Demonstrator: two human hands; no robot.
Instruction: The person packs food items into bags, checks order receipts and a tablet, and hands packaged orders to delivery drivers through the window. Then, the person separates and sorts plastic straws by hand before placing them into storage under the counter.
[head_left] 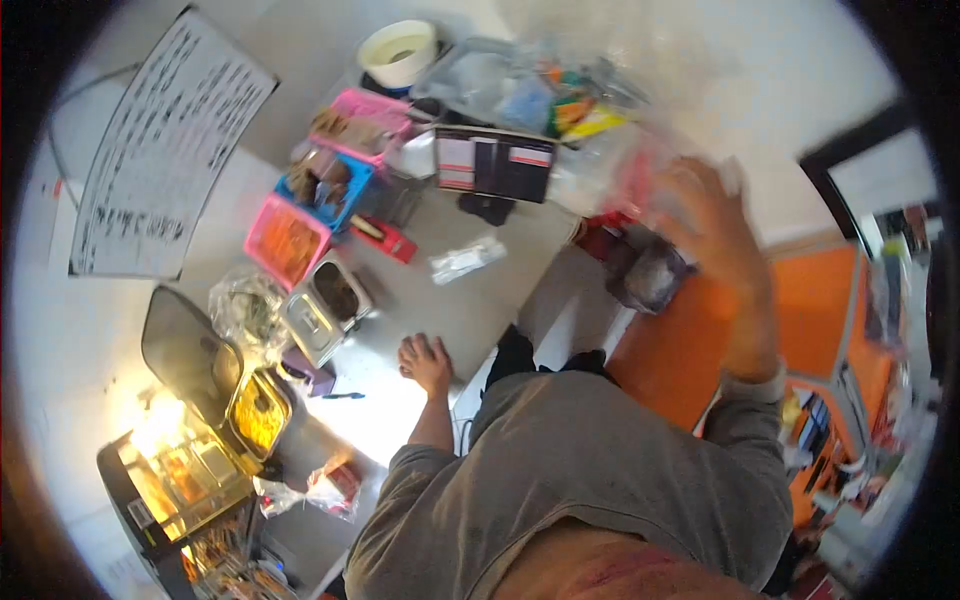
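Note:
My left hand [428, 365] rests on the pale table [400, 300] near its front edge, fingers lying on the surface and nothing in them. Raised on the other side, my right hand [712, 225] is smeared by motion. It is nearest to a clear plastic bag with pink-red on it [632, 185]; whether it grips the bag cannot be made out. Below that hand is a dark bin or bag with pale contents [655, 278]. A small white packet [468, 260] lies on the table between the hands, and a red stapler-like item [385, 238] lies beyond it.
Pink [287, 240] and blue [325, 187] baskets line the table's left side, near metal containers [338, 288]. A black box [495, 165] stands at the back. On the left are a lit glass-fronted case [185, 465] and a yellow-filled tray [260, 412]. Orange panels [690, 335] stand right.

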